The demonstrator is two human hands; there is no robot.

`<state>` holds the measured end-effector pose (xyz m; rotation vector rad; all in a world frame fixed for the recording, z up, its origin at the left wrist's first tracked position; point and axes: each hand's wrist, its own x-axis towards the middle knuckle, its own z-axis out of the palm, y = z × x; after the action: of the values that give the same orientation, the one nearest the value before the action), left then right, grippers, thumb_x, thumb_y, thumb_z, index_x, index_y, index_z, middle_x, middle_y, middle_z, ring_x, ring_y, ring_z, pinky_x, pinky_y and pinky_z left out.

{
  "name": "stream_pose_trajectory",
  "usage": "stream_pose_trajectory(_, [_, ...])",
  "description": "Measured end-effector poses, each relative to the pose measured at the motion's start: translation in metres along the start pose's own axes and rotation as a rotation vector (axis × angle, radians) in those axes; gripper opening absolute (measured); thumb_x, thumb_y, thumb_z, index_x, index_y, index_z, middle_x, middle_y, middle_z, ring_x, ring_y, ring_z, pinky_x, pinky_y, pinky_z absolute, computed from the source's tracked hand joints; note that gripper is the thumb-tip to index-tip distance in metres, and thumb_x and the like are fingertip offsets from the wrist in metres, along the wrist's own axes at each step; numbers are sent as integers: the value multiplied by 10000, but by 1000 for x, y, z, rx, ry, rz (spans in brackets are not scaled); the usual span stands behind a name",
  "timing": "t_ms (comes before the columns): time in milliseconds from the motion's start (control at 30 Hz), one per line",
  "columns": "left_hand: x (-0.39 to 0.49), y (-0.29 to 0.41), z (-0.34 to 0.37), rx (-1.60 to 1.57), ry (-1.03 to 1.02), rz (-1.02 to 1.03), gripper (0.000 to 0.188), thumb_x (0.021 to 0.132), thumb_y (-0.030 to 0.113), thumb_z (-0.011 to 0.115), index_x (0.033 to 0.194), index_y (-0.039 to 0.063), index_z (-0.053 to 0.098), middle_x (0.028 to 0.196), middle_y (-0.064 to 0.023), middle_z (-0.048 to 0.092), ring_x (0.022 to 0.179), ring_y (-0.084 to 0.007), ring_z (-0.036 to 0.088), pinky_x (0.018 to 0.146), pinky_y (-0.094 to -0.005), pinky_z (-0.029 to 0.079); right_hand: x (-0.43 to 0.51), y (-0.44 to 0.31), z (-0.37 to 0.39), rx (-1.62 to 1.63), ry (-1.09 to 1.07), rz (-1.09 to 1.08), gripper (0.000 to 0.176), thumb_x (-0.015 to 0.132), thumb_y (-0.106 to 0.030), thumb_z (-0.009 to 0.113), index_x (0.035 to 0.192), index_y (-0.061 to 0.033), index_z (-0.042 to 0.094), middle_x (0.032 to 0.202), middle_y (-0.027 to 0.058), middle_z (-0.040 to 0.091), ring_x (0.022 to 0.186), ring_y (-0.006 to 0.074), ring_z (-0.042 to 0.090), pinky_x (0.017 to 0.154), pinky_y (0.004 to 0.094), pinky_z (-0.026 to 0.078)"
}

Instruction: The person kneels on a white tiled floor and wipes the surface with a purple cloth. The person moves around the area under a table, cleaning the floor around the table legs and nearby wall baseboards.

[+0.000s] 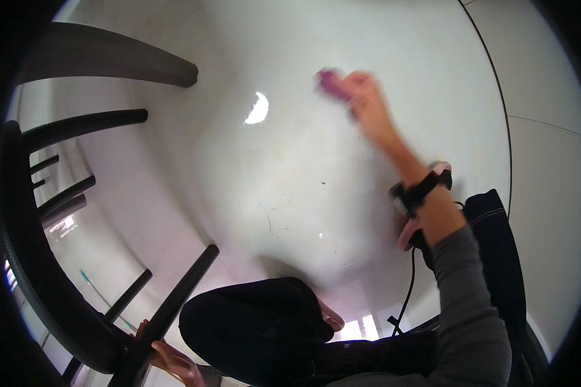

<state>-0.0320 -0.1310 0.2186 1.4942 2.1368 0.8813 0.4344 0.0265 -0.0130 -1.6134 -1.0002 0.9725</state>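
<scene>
My right hand [367, 99] is blurred above the glossy pale floor [281, 159], its fingers closed on a purple cloth [333, 84]. A black band [419, 193] is strapped around that wrist. Low on the left, my left hand [172, 360] grips a black furniture leg [174, 305], with fingers showing on both sides of it. Small dark specks and a hair-like strand [270, 220] lie on the floor between the hands.
More black furniture legs [92, 123] and a curved black frame [29, 271] stand at the left. A thick dark leg [116, 53] is at upper left. Dark-clothed knees [256, 324] are below. A black cable [410, 290] hangs near the right leg. A pale wall [542, 169] rises at right.
</scene>
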Motion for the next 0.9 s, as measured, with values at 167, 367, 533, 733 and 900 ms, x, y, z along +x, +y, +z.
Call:
stream_pose_trajectory(167, [0,-2,0,-49,5,-6,437,907,344,425,1199,27,350,1152,-172,487,1120,-280,439,1000,-478,300,61,40,-108,-597,418,5,449,735,87,485,1077,-175,611,1018,69,497,896,209,498,827,295,401])
stream_pose_trajectory(367, [-1,3,3,29,37,-17,423,920,351,334,1120,-10,424,1124,-174,471,1060,-263,483,928,-383,348,-1,76,-33,-704,196,-357,187,830,-170,526,971,-196,645,898,27,545,813,192,502,689,319,381])
stream_pose_trajectory(533, [-2,-6,-1,-117,45,-64,470,919,352,399,1196,-20,324,1180,-181,437,1109,-285,440,985,-453,302,-119,35,47,-642,-193,-292,267,785,-121,530,1000,-244,630,931,21,541,855,209,499,719,371,355])
stream_pose_trajectory(733, [1,-10,-4,-78,23,-27,478,915,331,418,1204,-34,313,1173,-200,465,1116,-306,444,988,-521,304,-170,-15,85,-105,-392,-57,208,849,-132,526,1004,-224,629,890,36,499,861,208,465,741,325,384])
stream_pose_trajectory(900, [-1,-10,-5,-65,-2,-73,480,914,342,416,1253,27,288,1193,-164,440,1158,-298,398,1000,-479,278,-64,7,-2,280,287,47,108,867,-126,490,792,-50,501,748,0,464,521,60,404,436,199,350])
